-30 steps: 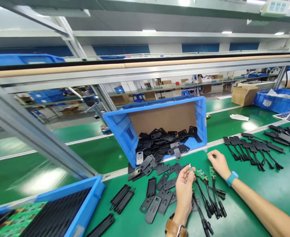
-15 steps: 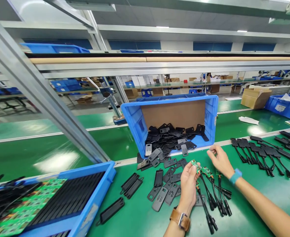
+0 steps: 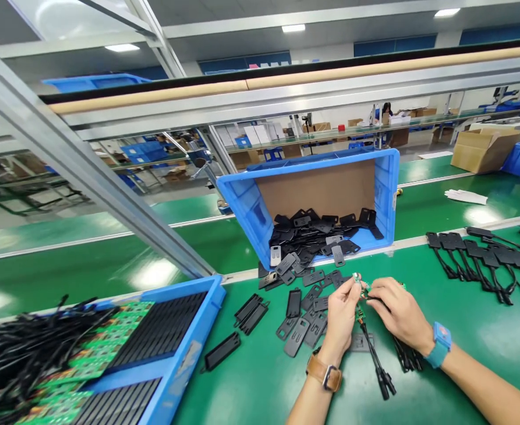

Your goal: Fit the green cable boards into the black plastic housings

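Over the green bench, my left hand (image 3: 343, 304) is closed on a small green circuit board (image 3: 356, 280), pinched between thumb and fingers. My right hand (image 3: 399, 310) meets it from the right with bent fingers at the boards; exactly what they grip is partly hidden. Just below lies another circuit board with black cables (image 3: 377, 363) ending in round connectors. More black cable ends (image 3: 408, 356) show under my right hand. Loose flat black covers (image 3: 297, 337) lie left of my left hand, with an open black case half (image 3: 293, 303) among them.
A blue bin (image 3: 239, 206) tipped on its side holds many black covers. At lower left, a blue tray (image 3: 189, 360) carries circuit boards, cables and black cases. Finished-looking cased cables (image 3: 490, 260) lie in a row at right. A metal post (image 3: 109, 189) slants at left; a white glove (image 3: 465, 196) lies beyond.
My right hand has moved in to the left and its fingers have closed at the boards beside my left hand. The camera view has tilted and shifted.
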The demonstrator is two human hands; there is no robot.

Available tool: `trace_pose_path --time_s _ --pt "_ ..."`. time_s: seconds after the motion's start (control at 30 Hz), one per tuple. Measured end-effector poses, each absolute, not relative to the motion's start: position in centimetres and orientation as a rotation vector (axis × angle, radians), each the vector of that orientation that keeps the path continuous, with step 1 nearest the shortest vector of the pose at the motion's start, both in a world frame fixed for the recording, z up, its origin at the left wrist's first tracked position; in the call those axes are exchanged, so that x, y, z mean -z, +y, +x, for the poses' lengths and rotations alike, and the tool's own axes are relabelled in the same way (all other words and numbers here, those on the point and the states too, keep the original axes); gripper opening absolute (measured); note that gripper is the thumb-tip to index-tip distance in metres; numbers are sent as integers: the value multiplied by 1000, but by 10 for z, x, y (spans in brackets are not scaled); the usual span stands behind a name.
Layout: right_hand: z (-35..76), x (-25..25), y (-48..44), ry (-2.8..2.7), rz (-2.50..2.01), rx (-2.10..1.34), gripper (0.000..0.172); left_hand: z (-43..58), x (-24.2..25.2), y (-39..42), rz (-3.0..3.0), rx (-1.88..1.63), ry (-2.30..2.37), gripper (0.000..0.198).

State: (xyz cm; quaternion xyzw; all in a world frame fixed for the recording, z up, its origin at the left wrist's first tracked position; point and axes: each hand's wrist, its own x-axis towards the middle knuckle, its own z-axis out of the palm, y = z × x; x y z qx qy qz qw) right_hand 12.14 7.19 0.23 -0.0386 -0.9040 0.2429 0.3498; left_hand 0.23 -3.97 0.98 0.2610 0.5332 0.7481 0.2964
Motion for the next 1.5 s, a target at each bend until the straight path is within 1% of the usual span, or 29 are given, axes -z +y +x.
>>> trace_pose_path --time_s 0.13,0.2,0.27,0.33,0.43,0.5,0.57,0.63,0.7,0.77,0.87,0.93,1.0,1.07,1.2,1.27,1.37,1.43,1.5 --pt "126 -4 82 -2391 38 -747 13 1 -16 -44 847 -1749 1382 41" --pt "127 -4 85 -2413 46 -809 12 1 -16 -45 895 -1705 1404 41" --pt "127 -3 87 -2403 8 -842 9 -3 -16 -46 977 -1693 1533 39" --pt "127 -3 88 -2381 -28 -850 8 -10 -16 -49 1081 -1689 1830 38" --pt "128 -5 91 -2350 -68 -822 8 -27 -18 -57 1167 -1591 2503 38" --pt "128 -6 92 -2347 -80 -798 8 -40 -18 -65 1123 -1361 2919 32" --pt "127 -7 92 -2352 -84 -780 9 -51 -16 -73 949 -1006 3236 33" --pt "127 -7 91 -2359 -86 -767 8 -60 -11 -80 689 -629 3409 41" --pt "127 -7 90 -2359 -81 -754 7 -66 -5 -86 499 -388 3438 40" --pt "127 -8 88 -2357 -64 -742 7 -72 -1 -90 421 -378 3386 32" --pt "127 -10 87 -2355 -30 -727 7 -80 -4 -93 424 -541 3306 26" --pt "127 -11 85 -2356 -14 -716 7 -81 -9 -90 465 -972 3128 30" --pt "127 -12 84 -2359 -6 -708 7 -76 -13 -83 502 -1465 2756 32" --pt "128 -13 81 -2363 -9 -707 8 -62 -14 -72 495 -1758 2296 31" --pt "129 -18 78 -2361 -17 -717 7 -24 -9 -53 274 -1880 1428 37" --pt "129 -19 76 -2361 -20 -709 6 -9 -5 -47 159 -1882 1164 35" --pt "128 -20 75 -2394 -21 -672 6 3 -2 -42 87 -1855 1037 32" --pt "128 -19 73 -2435 0 -636 5 7 0 -41 93 -1872 1061 30" --pt "128 -17 71 -2466 21 -590 5 10 1 -41 128 -1915 1128 33"
